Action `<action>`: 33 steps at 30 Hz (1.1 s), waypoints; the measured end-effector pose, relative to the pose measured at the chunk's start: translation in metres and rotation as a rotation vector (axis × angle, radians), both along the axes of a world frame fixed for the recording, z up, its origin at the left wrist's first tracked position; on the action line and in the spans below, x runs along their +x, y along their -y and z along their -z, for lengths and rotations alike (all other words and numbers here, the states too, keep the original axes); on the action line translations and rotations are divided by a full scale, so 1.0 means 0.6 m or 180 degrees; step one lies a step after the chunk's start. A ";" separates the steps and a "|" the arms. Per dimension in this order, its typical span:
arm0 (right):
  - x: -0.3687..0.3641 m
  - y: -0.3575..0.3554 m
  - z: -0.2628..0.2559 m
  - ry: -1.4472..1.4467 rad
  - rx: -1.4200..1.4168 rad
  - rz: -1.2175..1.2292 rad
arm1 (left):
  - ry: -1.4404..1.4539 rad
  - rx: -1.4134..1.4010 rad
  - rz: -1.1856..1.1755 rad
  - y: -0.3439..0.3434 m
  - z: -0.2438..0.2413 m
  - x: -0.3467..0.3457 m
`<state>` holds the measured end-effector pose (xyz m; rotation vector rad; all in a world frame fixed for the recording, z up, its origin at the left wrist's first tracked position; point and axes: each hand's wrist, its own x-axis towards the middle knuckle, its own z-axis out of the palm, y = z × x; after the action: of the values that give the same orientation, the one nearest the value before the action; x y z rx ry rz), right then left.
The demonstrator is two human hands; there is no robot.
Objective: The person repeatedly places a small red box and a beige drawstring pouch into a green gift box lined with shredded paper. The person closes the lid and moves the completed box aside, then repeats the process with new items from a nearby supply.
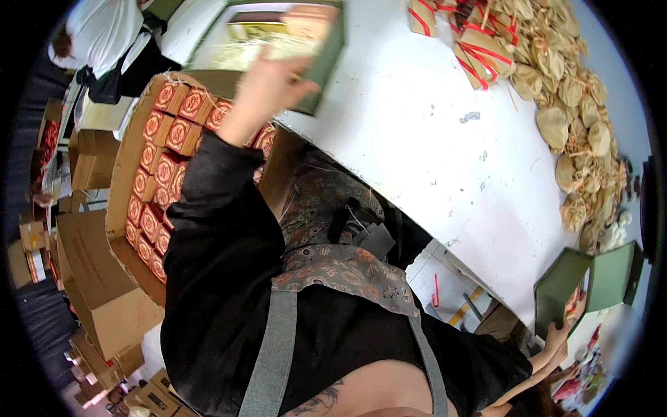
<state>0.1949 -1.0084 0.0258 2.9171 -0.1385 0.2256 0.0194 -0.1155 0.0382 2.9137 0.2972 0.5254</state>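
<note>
My left hand (273, 91), blurred, is over a dark green gift box (331, 65) at the top of the view. Its fingers are apart and I see nothing in them. Pale shredded filler (281, 46), a peach-coloured box (312, 18) and a dark and yellow pack (255, 23) lie inside. Far off at the lower right, my right hand (553, 338) is beside an open green box (560, 284). Another bare forearm overlaps it there. A small red-patterned item (571, 306) shows by the fingers; whose grip it is in is unclear.
Under my left arm stands a large carton (124, 156) of red-patterned small boxes (182, 135). Tan tied pouches (552, 127) line the far side of the white table (406, 104), near kraft packets with red ribbon (482, 57). More cartons (99, 271) stand at left.
</note>
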 end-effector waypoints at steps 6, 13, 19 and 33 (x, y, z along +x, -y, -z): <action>0.028 -0.502 -0.040 0.1445 0.1413 -0.2674 | -0.0238 0.0106 0.1015 0.279 0.005 0.043; -0.100 -0.875 -0.027 -0.0256 0.1216 -0.4168 | 0.0430 0.0016 0.1294 0.246 -0.048 -0.047; -0.106 -0.855 -0.041 0.0020 0.1152 -0.3923 | 0.0332 -0.0691 -0.2166 -0.168 0.188 -0.333; -0.112 -0.881 -0.130 -0.0911 0.2970 -0.3801 | 0.1943 -0.2001 -0.1814 -0.060 0.020 -0.331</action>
<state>0.1275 -0.4797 0.1038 3.3391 2.0370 -0.1511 -0.1795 -0.0796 0.0263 1.9266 0.9874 1.1150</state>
